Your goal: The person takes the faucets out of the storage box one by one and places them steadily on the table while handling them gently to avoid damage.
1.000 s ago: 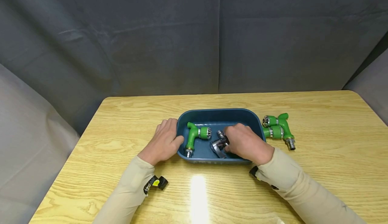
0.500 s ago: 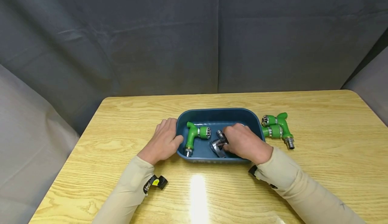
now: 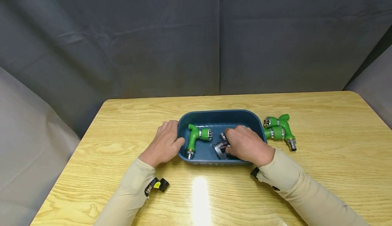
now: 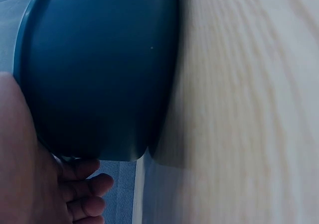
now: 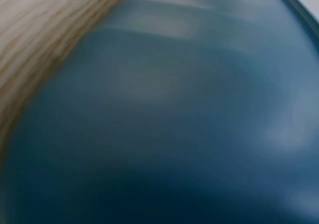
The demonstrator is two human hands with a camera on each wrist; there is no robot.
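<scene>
- Left hand (image 3: 165, 142): holds blue tub (image 3: 214, 120), thumb over edge, fingers outside;
- Right hand (image 3: 248, 145): grips silver tap (image 3: 219, 149) inside tub, near green tap (image 3: 193, 139);
- Advice: steady tub, firm grip, taps best kept apart

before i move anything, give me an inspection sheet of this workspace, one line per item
Surface: wood-grain table, with a bright glare patch on the near side.
Job's things: blue tub on the table; inside it, a green tap lying at the left end and a chrome fitting, partly hidden by the right hand.
Clutter: right of the tub, two more green taps lie close together, the rear tap and the front tap, the latter partly hidden.
Hands: left hand holds the tub's left end, thumb over the rim; right hand grips the chrome fitting.
Cables: nothing seen.
Surroundings: dark curtain behind, paler sheet at left.
</scene>
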